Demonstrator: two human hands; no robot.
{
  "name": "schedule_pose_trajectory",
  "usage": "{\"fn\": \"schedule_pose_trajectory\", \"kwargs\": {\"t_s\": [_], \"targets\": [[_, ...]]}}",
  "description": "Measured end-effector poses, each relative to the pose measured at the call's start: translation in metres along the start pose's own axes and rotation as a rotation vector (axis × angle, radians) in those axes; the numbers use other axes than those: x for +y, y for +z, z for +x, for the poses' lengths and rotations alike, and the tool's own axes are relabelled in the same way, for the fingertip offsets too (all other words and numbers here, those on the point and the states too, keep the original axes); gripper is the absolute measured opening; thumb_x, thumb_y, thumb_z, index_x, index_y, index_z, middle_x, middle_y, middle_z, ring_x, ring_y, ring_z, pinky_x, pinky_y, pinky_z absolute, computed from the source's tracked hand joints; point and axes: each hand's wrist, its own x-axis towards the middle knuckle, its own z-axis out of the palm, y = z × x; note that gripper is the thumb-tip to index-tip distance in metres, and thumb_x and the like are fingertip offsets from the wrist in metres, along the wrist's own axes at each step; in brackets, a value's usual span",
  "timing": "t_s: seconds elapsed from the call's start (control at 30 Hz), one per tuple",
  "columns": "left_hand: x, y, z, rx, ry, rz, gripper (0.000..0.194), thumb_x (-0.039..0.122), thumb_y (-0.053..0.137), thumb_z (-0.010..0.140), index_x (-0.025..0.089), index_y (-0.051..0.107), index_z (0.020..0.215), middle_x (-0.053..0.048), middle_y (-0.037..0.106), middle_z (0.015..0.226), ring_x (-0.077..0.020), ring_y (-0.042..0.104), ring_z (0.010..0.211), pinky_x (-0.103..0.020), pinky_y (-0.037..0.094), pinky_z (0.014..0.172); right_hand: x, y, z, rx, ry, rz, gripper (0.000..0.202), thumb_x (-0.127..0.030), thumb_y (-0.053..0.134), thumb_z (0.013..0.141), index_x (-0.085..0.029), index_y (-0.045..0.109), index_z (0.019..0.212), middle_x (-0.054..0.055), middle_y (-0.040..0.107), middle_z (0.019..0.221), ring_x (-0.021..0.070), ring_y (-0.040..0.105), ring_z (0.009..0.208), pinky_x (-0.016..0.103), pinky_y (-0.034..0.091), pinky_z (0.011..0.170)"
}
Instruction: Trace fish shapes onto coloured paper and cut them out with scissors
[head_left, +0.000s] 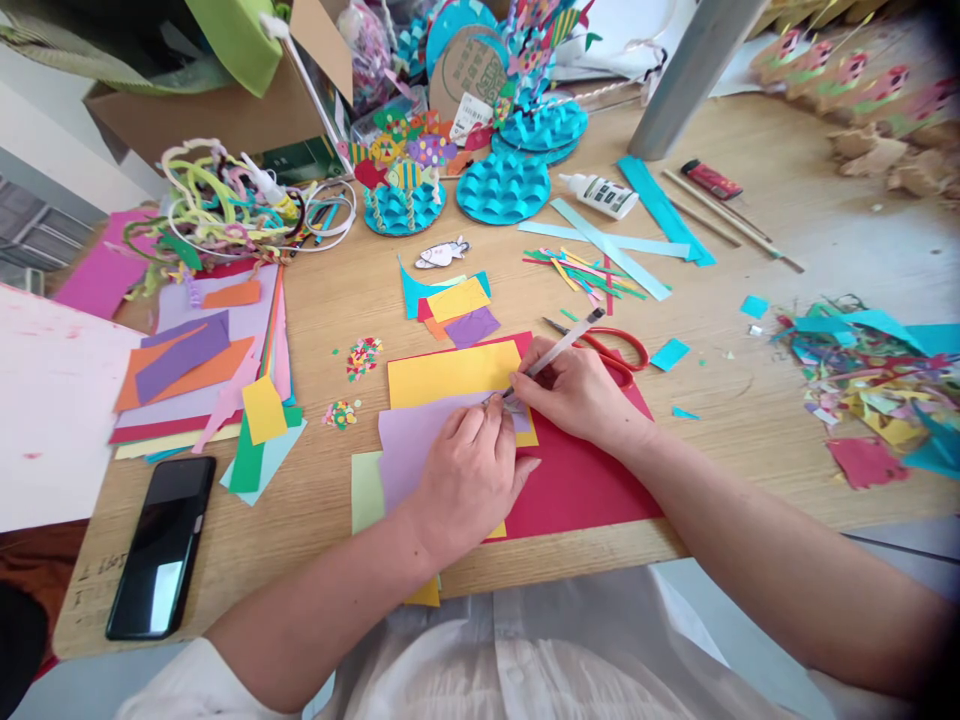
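Observation:
My right hand is closed around a pen with a clear barrel, its tip down by the lavender paper. My left hand presses on that paper, fingers bent and side by side, thumb apart. Its fingertips meet the pen's tip area, where a small piece under them is mostly hidden. Beneath lie yellow paper, red paper and pale green paper. Just beyond my right hand are red-handled scissors, partly covered. A white fish cutout lies farther back.
A phone and a stack of coloured papers are at left. Blue wavy discs, a glue bottle and paper strips stand or lie behind. Paper scraps heap at right. A grey post rises at the back.

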Motion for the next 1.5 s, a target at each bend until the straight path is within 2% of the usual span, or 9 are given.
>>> {"fn": "schedule_pose_trajectory", "kwargs": {"t_s": [0.63, 1.03, 1.5], "targets": [[0.0006, -0.0005, 0.0001, -0.009, -0.007, 0.006, 0.047, 0.039, 0.049, 0.094, 0.0, 0.059, 0.119, -0.023, 0.06, 0.127, -0.0287, 0.059, 0.109, -0.041, 0.047, 0.094, -0.0006, -0.0033, 0.0015, -0.009, -0.024, -0.066, 0.012, -0.02, 0.056, 0.072, -0.02, 0.048, 0.063, -0.003, 0.054, 0.051, 0.0099, 0.047, 0.045, 0.022, 0.034, 0.044], [0.0005, 0.0003, 0.0005, -0.004, -0.006, -0.011, 0.047, 0.039, 0.049, 0.095, 0.0, 0.059, 0.118, -0.023, 0.06, 0.127, -0.0287, 0.058, 0.111, -0.041, 0.045, 0.094, -0.0016, -0.0068, 0.0024, -0.07, -0.02, -0.059, 0.01, -0.019, 0.056, 0.073, -0.019, 0.049, 0.065, -0.003, 0.057, 0.053, 0.0102, 0.05, 0.048, 0.021, 0.035, 0.045], [-0.001, 0.004, 0.0022, 0.028, -0.018, -0.04, 0.046, 0.038, 0.047, 0.095, 0.003, 0.055, 0.124, -0.02, 0.061, 0.123, -0.0274, 0.057, 0.107, -0.042, 0.045, 0.092, -0.0006, -0.0065, 0.0019, -0.032, -0.061, -0.092, 0.012, -0.018, 0.055, 0.073, -0.02, 0.046, 0.065, -0.005, 0.05, 0.05, 0.0085, 0.042, 0.045, 0.022, 0.031, 0.046]]}}
